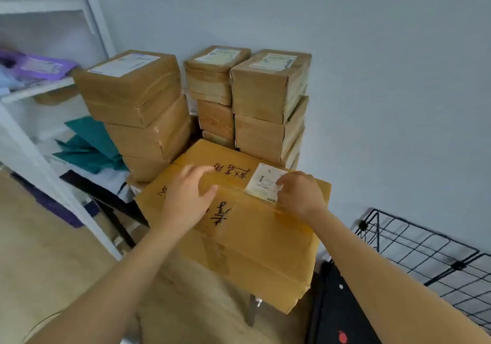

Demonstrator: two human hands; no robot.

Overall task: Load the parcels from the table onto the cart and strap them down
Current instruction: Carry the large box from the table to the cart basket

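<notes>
Pale blue wall at the back, white metal shelf far left. On top of big yellow-brown cardboard box, left fingers loosely spread, blurry, lying flat. Left hand resting there, thumb out to the side. Bent right fingers with tips on white paper label; cannot tell if pinching. Right hand on the box's far right corner. Box near, right in front of stacks of small brown taped parcels. Black wire grid panel low on the right.

The large parcel fronts stacked parcels, perhaps touching.
</notes>
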